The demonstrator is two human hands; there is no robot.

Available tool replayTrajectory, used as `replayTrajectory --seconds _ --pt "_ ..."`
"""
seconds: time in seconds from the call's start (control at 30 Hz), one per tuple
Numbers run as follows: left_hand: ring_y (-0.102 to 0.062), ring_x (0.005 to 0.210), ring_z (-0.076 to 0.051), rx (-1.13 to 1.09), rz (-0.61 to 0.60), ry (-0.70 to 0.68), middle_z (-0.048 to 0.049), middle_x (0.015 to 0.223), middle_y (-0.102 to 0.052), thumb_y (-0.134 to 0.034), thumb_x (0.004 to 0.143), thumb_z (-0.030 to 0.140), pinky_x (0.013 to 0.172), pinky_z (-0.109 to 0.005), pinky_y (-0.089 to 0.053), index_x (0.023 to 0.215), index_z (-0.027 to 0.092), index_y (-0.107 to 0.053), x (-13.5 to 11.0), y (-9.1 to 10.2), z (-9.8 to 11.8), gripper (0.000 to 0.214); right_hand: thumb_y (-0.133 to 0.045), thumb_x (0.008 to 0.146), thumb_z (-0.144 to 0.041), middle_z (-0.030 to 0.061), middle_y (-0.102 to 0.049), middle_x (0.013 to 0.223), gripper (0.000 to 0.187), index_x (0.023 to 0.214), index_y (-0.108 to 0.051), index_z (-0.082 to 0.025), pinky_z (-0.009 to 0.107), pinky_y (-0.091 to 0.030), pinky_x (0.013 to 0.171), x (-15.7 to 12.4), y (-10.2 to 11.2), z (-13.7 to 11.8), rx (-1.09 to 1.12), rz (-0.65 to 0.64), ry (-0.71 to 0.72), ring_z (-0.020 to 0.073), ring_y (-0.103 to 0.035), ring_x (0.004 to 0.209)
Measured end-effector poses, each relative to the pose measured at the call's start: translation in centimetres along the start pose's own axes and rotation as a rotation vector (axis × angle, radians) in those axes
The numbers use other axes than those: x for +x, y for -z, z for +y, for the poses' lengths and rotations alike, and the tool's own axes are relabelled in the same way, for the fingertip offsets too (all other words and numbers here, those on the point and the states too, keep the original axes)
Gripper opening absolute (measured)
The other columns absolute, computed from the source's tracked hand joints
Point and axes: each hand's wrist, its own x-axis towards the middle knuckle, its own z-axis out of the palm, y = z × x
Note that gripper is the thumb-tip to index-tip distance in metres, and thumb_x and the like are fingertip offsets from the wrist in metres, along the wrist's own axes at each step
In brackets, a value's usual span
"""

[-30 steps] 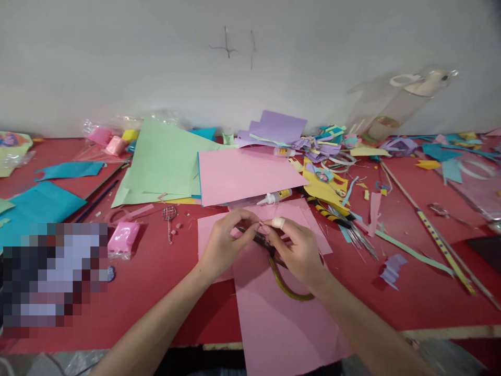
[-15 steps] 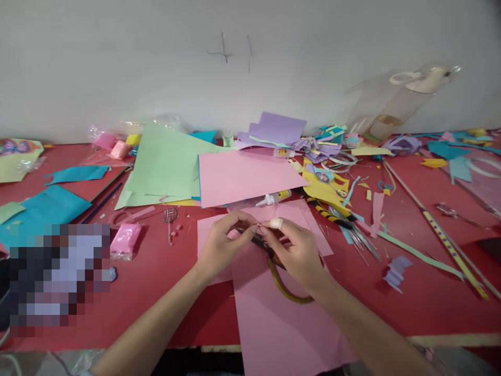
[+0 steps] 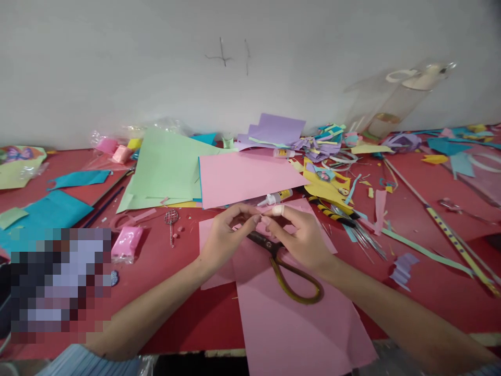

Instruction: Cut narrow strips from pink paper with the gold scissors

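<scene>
My left hand (image 3: 230, 230) and my right hand (image 3: 297, 232) meet fingertip to fingertip above the pink paper. Between both thumbs and forefingers is a tiny pinkish piece, too small to name. White tape wraps one finger of my right hand. Scissors (image 3: 297, 282) with dark blades and yellowish loop handles lie beneath the hands, partly covered by them. Under the scissors, a large pink paper sheet (image 3: 289, 334) hangs past the front table edge. A glue bottle (image 3: 276, 197) with a white nozzle lies just beyond my fingers.
A pink sheet (image 3: 246, 177) and a green sheet (image 3: 168, 167) lie behind my hands. To the right are black-yellow pliers (image 3: 332, 211), thin metal sticks (image 3: 366, 237) and paper scraps. On the left are a pink clay packet (image 3: 127, 243) and blue paper (image 3: 49, 216). A clear bottle (image 3: 403, 104) leans on the wall.
Both hands have shifted slightly, my right hand moving right and uncovering more of the scissors' handles. The fingertips stay pinched together. The view has tilted a little.
</scene>
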Motion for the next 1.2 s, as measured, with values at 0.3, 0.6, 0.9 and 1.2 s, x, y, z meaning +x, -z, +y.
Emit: replayTrajectory --seconds 0.3,0.6,0.9,1.2 --pt "-0.064 0.079 -0.013 0.191 0.008 -0.116 -0.0023 0.087 -0.068 -0.059 0.092 0.025 0.069 -0.022 -0.051 0.092 0.019 -0.065 -0.5 -0.1 -1.1 0.009 -0.060 0.093 -0.028 0.0045 -0.076 0.088 0.010 0.093 -0.068 -0.021 0.025 -0.055 0.060 -0.9 -0.9 1.1 -0.033 0.033 0.009 0.0178 -0.071 0.078" --pt "-0.060 0.074 -0.012 0.309 -0.005 -0.182 -0.0017 0.085 -0.065 -0.053 0.095 0.021 0.068 -0.023 -0.047 0.091 0.018 -0.060 -0.7 -0.3 -1.3 0.009 -0.053 0.098 -0.035 0.0030 -0.071 0.074 0.021 0.088 -0.064 -0.021 0.023 -0.051 0.054 -1.3 -0.9 1.9 -0.140 0.008 0.035 0.0144 -0.066 0.064" --pt "-0.059 0.076 -0.011 0.250 -0.005 -0.151 -0.0013 0.087 -0.063 -0.053 0.096 0.025 0.068 -0.022 -0.047 0.093 0.019 -0.059 -1.0 -0.3 -1.6 0.009 -0.062 0.092 -0.025 0.0032 -0.075 0.086 0.007 0.095 -0.066 -0.021 0.022 -0.053 0.057 -1.7 -0.9 1.5 -0.120 0.039 0.089 0.0148 -0.069 0.072" --pt "-0.058 0.079 -0.012 0.163 -0.014 -0.112 -0.0025 0.088 -0.061 -0.054 0.097 0.027 0.072 -0.025 -0.047 0.094 0.018 -0.059 -1.4 -0.5 -1.4 0.010 -0.057 0.095 -0.026 0.0009 -0.070 0.075 0.011 0.091 -0.065 -0.021 0.021 -0.051 0.054 -2.1 -1.0 1.3 -0.016 0.014 -0.004 0.0119 -0.065 0.061"
